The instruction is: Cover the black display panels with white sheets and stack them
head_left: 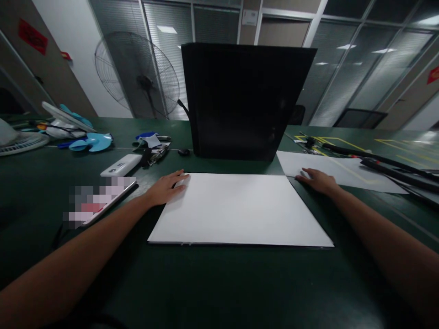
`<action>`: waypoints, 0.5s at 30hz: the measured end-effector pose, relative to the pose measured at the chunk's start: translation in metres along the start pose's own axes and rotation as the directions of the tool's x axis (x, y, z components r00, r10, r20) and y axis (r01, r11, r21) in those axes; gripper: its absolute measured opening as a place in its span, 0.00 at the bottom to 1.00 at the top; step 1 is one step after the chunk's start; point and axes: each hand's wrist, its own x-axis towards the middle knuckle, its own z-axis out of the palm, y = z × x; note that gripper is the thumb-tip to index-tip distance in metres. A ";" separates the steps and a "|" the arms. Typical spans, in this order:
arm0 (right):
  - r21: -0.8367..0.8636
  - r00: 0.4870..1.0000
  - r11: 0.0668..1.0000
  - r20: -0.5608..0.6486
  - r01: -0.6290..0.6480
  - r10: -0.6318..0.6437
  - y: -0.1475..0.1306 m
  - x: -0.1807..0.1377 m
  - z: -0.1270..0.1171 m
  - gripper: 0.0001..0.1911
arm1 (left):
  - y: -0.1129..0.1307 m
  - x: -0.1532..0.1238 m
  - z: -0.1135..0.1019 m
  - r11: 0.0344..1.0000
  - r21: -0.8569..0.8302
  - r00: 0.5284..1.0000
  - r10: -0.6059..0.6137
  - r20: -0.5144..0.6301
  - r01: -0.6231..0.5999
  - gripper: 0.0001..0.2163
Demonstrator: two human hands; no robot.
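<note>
A large white rectangular sheet or panel [240, 212] with a thin dark edge lies flat in front of me. My left hand [168, 187] rests at its far left corner, fingers apart, with the fingertips over the white surface. My right hand [318, 180] lies beyond the far right corner, palm down with fingers stretched out and loosely bent. It is at the near left edge of a second white sheet [308, 163]; whether its fingertips press on that sheet or on the table I cannot tell. Neither hand grips anything.
A tall black panel or box [247, 103] stands upright behind the white panel. On the green table [219, 283], a white device [121, 165], a phone-like slab [113, 201], a blue fan blade [92, 142] and a black mouse-like object [184, 152] lie left; black tubes [384, 157] lie right.
</note>
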 end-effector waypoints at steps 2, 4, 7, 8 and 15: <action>-0.028 1.000 0.999 0.007 -0.029 0.029 0.003 -0.001 0.002 0.38 | 0.000 0.001 0.001 1.000 0.007 1.000 0.012 0.001 -0.012 0.39; -0.058 1.000 0.998 0.004 -0.024 0.025 0.000 -0.006 0.001 0.33 | 0.000 0.002 0.001 1.000 0.013 1.000 0.019 0.004 -0.019 0.40; -0.109 0.999 0.994 -0.041 -0.001 -0.004 -0.012 -0.017 -0.009 0.26 | 0.001 0.002 0.001 0.999 0.027 1.000 0.020 0.002 -0.020 0.40; -0.127 0.998 0.992 -0.067 -0.003 -0.006 -0.016 -0.021 -0.015 0.26 | 0.002 0.002 0.001 0.999 0.032 1.000 0.018 0.001 -0.018 0.39; -0.252 0.974 0.967 -0.224 -0.025 -0.034 -0.079 -0.060 -0.084 0.20 | 0.002 0.000 0.002 0.999 0.043 1.000 0.024 -0.009 -0.023 0.35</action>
